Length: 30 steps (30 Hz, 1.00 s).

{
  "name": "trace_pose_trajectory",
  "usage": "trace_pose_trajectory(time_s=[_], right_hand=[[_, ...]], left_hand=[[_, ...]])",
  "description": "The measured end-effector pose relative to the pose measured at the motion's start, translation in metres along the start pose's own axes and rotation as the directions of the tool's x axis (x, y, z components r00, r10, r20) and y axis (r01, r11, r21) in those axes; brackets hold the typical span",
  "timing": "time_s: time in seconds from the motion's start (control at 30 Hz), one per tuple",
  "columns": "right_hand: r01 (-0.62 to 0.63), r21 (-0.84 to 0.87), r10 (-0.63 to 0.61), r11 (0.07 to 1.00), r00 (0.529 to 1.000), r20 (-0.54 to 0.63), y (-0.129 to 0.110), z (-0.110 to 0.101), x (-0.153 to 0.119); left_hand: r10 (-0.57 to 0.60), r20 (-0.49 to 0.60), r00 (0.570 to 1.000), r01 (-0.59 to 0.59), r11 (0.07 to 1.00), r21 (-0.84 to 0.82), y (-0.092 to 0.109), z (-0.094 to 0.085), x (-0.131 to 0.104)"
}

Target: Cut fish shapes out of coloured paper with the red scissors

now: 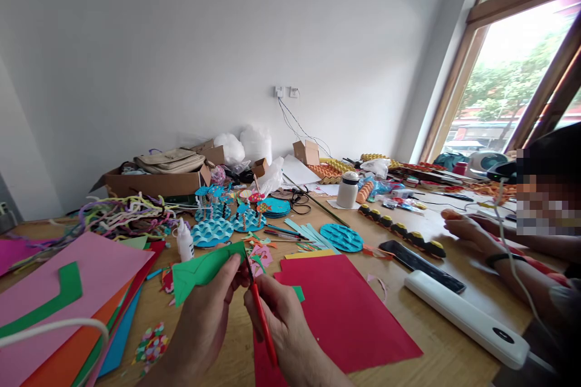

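A piece of green paper (200, 269) with drawn lines is pinched in my left hand (211, 302), its fingers closed on the right part. My right hand (281, 308) is closed round red-handled scissors (263, 323), whose dark blades point up and meet the paper's right edge. Under and beyond my right hand lies red paper (358, 320), with a small green scrap (298, 294) on it. Pink and green offcuts (262, 256) lie just behind the blades.
Coloured sheets (86, 272) are stacked at the left, near a glue bottle (185, 242). Blue crafts (212, 231) stand behind my hands. A phone (422, 266) and a white device (467, 317) lie at the right, beside another person's hands (472, 233).
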State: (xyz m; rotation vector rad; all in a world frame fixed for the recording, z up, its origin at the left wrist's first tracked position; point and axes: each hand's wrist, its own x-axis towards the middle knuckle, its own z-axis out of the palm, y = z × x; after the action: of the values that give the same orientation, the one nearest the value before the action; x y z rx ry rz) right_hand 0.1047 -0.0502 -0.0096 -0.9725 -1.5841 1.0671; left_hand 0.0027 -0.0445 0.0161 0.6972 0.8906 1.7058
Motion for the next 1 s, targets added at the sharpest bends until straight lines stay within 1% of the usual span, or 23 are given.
trace_pose_trajectory(time_s=[0.17, 0.33, 0.47, 0.53, 0.77, 1.0], right_hand=[[0.016, -0.019, -0.016, 1.0, 1.0, -0.011, 0.0044, 0.0005, 0.0007], [0.018, -0.023, -0.018, 1.0, 1.0, -0.019, 0.0053, 0.0001, 0.0013], [0.003, -0.028, -0.004, 1.0, 1.0, -0.025, 0.0057, -0.0007, 0.0015], [-0.007, -0.029, 0.006, 1.0, 1.0, -0.02, 0.0058, -0.0014, 0.0013], [-0.022, -0.042, 0.022, 0.999, 1.0, -0.004, 0.0038, -0.0053, -0.0012], [0.009, -0.112, -0.009, 0.994, 1.0, 0.003, 0.0031, -0.0085, -0.0016]], left_hand=[[-0.017, 0.027, 0.999, 0.017, 1.0, 0.027, -0.0034, -0.0049, 0.001], [-0.015, 0.045, 0.999, 0.014, 1.0, 0.02, -0.0041, -0.0048, 0.0026], [0.008, 0.081, 0.997, -0.011, 0.999, 0.034, -0.0038, -0.0049, 0.0028], [0.012, 0.079, 0.997, -0.016, 0.999, 0.043, -0.0031, -0.0047, 0.0025], [-0.048, 0.089, 0.995, 0.044, 0.998, 0.045, 0.0, -0.0026, 0.0019], [-0.016, 0.125, 0.992, 0.013, 1.0, 0.028, -0.0004, -0.0035, 0.0023]])
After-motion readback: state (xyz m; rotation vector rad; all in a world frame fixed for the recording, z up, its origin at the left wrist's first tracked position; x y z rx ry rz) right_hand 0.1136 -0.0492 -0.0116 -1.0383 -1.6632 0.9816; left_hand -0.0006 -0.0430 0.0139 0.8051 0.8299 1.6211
